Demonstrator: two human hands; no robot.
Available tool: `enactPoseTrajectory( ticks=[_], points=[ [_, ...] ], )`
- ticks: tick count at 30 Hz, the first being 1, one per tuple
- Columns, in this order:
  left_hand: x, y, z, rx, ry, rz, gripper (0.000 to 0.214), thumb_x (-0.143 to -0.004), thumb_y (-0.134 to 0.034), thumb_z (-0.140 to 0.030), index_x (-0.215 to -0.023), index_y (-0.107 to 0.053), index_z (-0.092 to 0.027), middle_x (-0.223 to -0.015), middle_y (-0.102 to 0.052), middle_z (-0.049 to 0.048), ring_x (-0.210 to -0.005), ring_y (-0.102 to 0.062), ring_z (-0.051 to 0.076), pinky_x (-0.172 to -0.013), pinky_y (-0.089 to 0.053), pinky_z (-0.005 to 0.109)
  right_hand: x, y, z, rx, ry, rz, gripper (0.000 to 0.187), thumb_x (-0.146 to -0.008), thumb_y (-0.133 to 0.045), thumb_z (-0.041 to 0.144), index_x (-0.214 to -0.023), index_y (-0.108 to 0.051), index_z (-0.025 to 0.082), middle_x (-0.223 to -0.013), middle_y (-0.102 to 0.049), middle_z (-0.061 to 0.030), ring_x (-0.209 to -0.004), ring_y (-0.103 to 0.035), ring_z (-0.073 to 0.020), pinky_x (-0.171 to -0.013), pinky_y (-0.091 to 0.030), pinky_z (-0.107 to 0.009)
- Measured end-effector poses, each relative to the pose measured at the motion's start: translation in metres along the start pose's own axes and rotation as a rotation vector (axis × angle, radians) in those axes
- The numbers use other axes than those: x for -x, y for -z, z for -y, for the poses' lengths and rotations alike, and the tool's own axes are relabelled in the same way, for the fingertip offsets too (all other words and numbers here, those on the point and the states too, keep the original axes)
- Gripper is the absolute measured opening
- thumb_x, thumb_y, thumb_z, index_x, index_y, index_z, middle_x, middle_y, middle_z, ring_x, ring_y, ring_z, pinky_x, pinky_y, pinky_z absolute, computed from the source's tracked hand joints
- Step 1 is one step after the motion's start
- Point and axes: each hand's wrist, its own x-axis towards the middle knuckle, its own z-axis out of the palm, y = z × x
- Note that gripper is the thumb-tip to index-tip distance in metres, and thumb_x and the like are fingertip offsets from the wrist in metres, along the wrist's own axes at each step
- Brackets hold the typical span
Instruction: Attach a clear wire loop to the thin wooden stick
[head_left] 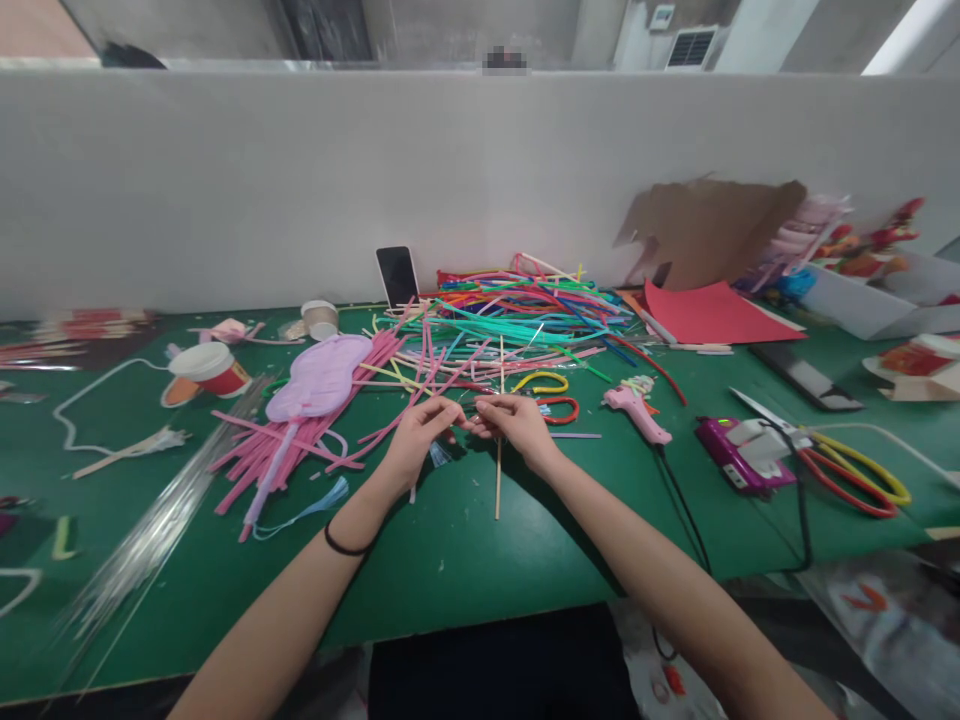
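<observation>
My left hand [427, 428] and my right hand [514, 425] meet fingertip to fingertip above the middle of the green table [465, 590]. Both are closed in a pinch; whatever lies between the fingers is too small or hidden to name. A thin wooden stick [498, 490] runs beneath my right hand, pointing toward me. Just under my left hand shows a small blue tassel [439, 455]. Behind the right fingers lie scissors with a yellow and a red handle [559, 410]. Left of my hands, a lilac fan-shaped piece [319, 378] rests on pink fuzzy strips [262, 450].
Many coloured fuzzy stems [517, 320] are piled at the back near a phone [397, 276]. On the right are a pink glue gun [637, 415], a purple power strip [742, 460], and large scissors [855, 480]. A paper cup [217, 370] and clear thin rods [165, 520] lie left.
</observation>
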Motion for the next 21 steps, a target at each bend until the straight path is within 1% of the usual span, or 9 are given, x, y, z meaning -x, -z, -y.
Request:
enactPoseTrajectory(
  ticks=[6, 13, 17, 21],
  points=[
    [0.0012, -0.002, -0.0011, 0.021, 0.032, 0.004, 0.029, -0.079, -0.071, -0.044, -0.073, -0.066, -0.017, -0.075, -0.064, 0.0025, -0.073, -0.06, 0.016, -0.059, -0.045, 0.025, -0.0005, 0.0004, -0.0015, 0.029, 0.045, 0.001, 0.03, -0.069, -0.08, 0.037, -0.09, -0.075, 0.017, -0.067, -0.074, -0.0029, -0.06, -0.07, -0.0184, -0.059, -0.06, -0.031],
    [-0.0011, 0.001, 0.0013, 0.086, 0.062, -0.046, 0.025, -0.078, -0.073, -0.041, -0.074, -0.065, -0.017, -0.075, -0.063, 0.0012, -0.076, -0.063, 0.016, -0.058, -0.044, 0.022, -0.0022, 0.0, -0.0015, 0.014, 0.048, -0.019, 0.04, -0.069, -0.081, 0.037, -0.101, -0.074, 0.014, -0.07, -0.075, -0.0041, -0.061, -0.071, -0.0167, -0.06, -0.06, -0.029],
    [-0.0016, 0.003, 0.001, 0.084, 0.077, -0.061, 0.026, -0.078, -0.073, -0.04, -0.075, -0.064, -0.016, -0.076, -0.061, 0.0013, -0.075, -0.064, 0.016, -0.055, -0.043, 0.021, -0.0027, 0.0017, -0.0004, 0.038, 0.068, -0.05, 0.037, -0.07, -0.08, 0.036, -0.099, -0.074, 0.014, -0.074, -0.075, -0.0045, -0.062, -0.071, -0.0173, -0.059, -0.059, -0.029],
    [-0.001, 0.0026, -0.0005, 0.077, 0.078, -0.055, 0.026, -0.077, -0.073, -0.041, -0.074, -0.064, -0.017, -0.075, -0.061, 0.0015, -0.074, -0.065, 0.016, -0.053, -0.042, 0.021, -0.0027, 0.0024, -0.0013, 0.08, 0.109, -0.06, 0.035, -0.07, -0.079, 0.036, -0.097, -0.076, 0.015, -0.071, -0.075, -0.004, -0.063, -0.071, -0.0189, -0.061, -0.06, -0.032]
  ],
)
